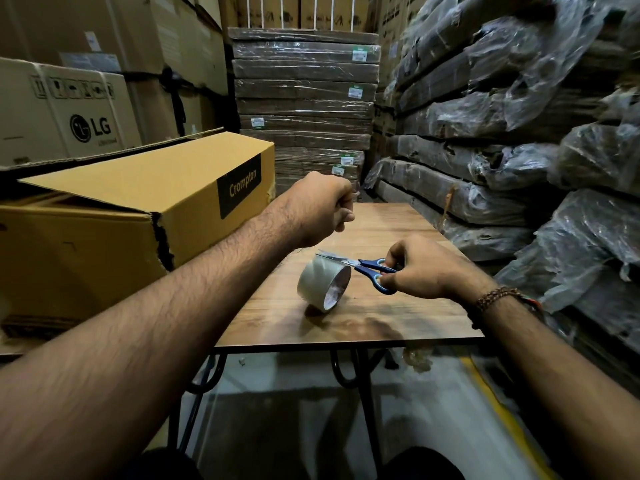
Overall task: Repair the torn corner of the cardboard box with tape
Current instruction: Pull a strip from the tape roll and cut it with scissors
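The person's right hand (420, 268), right of centre in the frame, is closed on the loops of a pair of blue-handled steel scissors (360, 266), whose blades reach left over the top of a pale, glossy roll of packing tape (323, 285) lying on its side; the blades look nearly closed, though blur makes that hard to tell. The left hand (320, 206), just above centre, is curled into a tight pinch with thumb against fingers, apparently holding the free end of clear tape pulled up from the roll, but the strip itself cannot be made out. The roll rests on a smooth, wood-grain tabletop (381, 317) on thin black metal legs. The yellow-brown corrugated cardboard box (145, 216) stands at the left of the frame, touching the table's left edge, and its near vertical corner shows a ragged dark tear (162, 240) that appears untaped. The likely risks are that the slick film, once cut, folds back on itself or sticks to the fingers, or that the loose roll slides on the smooth top and the cut goes crooked. Plastic-wrapped flat cartons (304, 95) are stacked behind.
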Action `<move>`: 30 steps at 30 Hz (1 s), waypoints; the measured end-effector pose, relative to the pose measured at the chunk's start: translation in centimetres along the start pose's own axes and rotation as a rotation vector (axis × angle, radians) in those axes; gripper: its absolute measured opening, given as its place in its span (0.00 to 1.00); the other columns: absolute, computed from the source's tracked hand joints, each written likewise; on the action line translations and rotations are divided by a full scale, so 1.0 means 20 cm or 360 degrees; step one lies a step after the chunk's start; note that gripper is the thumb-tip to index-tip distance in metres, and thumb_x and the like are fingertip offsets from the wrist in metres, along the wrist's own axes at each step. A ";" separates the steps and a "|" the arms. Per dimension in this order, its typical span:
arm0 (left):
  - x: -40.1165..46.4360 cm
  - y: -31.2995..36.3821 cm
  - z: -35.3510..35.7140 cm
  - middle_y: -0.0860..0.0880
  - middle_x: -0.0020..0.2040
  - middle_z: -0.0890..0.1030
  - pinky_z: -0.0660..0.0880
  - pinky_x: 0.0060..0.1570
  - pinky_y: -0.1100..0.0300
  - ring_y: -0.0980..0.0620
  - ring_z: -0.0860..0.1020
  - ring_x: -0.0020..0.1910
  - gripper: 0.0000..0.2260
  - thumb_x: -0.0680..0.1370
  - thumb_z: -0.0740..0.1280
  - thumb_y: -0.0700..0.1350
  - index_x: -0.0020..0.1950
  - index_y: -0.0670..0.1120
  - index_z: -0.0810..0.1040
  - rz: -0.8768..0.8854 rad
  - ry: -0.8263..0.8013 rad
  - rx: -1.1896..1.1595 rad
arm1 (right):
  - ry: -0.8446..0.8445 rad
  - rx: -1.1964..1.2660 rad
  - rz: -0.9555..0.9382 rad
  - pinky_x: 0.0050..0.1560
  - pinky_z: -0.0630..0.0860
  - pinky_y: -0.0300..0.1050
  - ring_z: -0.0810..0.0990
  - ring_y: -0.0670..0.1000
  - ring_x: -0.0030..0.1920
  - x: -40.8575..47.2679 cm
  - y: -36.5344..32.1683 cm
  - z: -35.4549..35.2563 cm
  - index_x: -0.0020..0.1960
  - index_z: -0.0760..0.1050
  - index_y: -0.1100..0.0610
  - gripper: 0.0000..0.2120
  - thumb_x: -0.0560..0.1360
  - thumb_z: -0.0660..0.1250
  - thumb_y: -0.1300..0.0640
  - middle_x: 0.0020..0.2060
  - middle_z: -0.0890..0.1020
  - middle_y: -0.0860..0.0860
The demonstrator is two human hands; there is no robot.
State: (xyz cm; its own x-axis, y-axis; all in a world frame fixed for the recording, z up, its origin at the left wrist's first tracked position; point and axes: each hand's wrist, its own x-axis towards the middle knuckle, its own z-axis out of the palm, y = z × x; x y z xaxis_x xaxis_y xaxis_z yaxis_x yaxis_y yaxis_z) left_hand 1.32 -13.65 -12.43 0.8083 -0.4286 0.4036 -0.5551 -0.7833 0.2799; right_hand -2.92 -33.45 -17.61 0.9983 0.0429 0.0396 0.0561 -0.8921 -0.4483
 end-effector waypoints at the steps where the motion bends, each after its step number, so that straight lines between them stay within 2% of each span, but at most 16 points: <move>1: 0.00 0.00 0.00 0.53 0.42 0.85 0.72 0.34 0.66 0.63 0.79 0.36 0.03 0.82 0.69 0.46 0.52 0.47 0.80 -0.0002 -0.0006 -0.0001 | 0.0000 0.0007 0.0005 0.36 0.70 0.46 0.77 0.51 0.38 0.00 0.00 0.00 0.46 0.85 0.61 0.11 0.74 0.78 0.53 0.37 0.82 0.51; 5: 0.01 -0.01 0.01 0.53 0.41 0.85 0.73 0.34 0.65 0.64 0.79 0.36 0.03 0.82 0.69 0.46 0.52 0.48 0.80 -0.0023 0.0005 -0.0019 | 0.0056 0.0115 0.0042 0.36 0.69 0.46 0.75 0.51 0.36 -0.01 -0.02 0.01 0.46 0.83 0.62 0.14 0.71 0.79 0.50 0.34 0.80 0.52; 8: 0.01 -0.01 0.02 0.53 0.41 0.85 0.80 0.39 0.61 0.63 0.80 0.37 0.03 0.82 0.70 0.46 0.52 0.48 0.80 -0.0024 0.0014 -0.0024 | 0.0069 0.0148 0.0046 0.37 0.69 0.47 0.75 0.52 0.36 0.00 -0.04 0.02 0.46 0.82 0.62 0.17 0.71 0.79 0.48 0.34 0.79 0.52; 10: 0.01 -0.01 0.02 0.53 0.41 0.85 0.81 0.41 0.60 0.63 0.80 0.37 0.03 0.82 0.70 0.46 0.52 0.48 0.80 -0.0017 0.0014 -0.0009 | 0.0057 0.0140 0.0038 0.37 0.68 0.46 0.74 0.51 0.36 0.00 -0.05 0.02 0.45 0.82 0.63 0.17 0.71 0.79 0.48 0.34 0.78 0.52; 14: 0.01 -0.02 0.01 0.53 0.41 0.85 0.75 0.35 0.65 0.65 0.79 0.37 0.02 0.82 0.69 0.46 0.52 0.49 0.80 -0.0035 0.0018 -0.0018 | 0.0020 0.0073 0.0033 0.33 0.65 0.44 0.72 0.50 0.34 -0.01 -0.05 0.00 0.42 0.80 0.59 0.13 0.72 0.79 0.50 0.32 0.77 0.50; 19: 0.01 -0.03 0.00 0.54 0.41 0.86 0.75 0.35 0.64 0.65 0.79 0.35 0.03 0.82 0.69 0.47 0.51 0.49 0.80 -0.0041 0.0047 0.0006 | -0.0008 0.0079 0.0027 0.38 0.70 0.48 0.75 0.52 0.37 0.01 -0.02 0.01 0.46 0.84 0.63 0.14 0.72 0.79 0.53 0.35 0.79 0.53; 24: 0.00 -0.03 -0.01 0.54 0.41 0.86 0.72 0.34 0.65 0.66 0.78 0.34 0.03 0.82 0.69 0.47 0.50 0.49 0.80 -0.0031 0.0085 -0.0004 | -0.0003 0.0020 0.0026 0.38 0.71 0.48 0.76 0.52 0.39 0.02 -0.01 0.01 0.46 0.85 0.62 0.11 0.73 0.78 0.54 0.37 0.81 0.52; 30: 0.01 -0.02 -0.06 0.55 0.38 0.85 0.80 0.41 0.57 0.63 0.81 0.36 0.03 0.82 0.69 0.48 0.49 0.52 0.78 -0.0015 0.0283 -0.0090 | -0.0027 -0.0005 0.0020 0.37 0.71 0.45 0.76 0.50 0.39 0.02 -0.02 0.01 0.46 0.85 0.59 0.07 0.75 0.78 0.55 0.38 0.82 0.51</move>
State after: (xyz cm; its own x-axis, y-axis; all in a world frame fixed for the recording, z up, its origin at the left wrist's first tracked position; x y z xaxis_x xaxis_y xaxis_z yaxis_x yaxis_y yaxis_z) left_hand 1.40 -12.90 -11.52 0.7690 -0.3309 0.5470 -0.5617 -0.7582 0.3310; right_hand -2.54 -32.99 -17.55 0.9991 0.0391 0.0185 0.0433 -0.8940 -0.4461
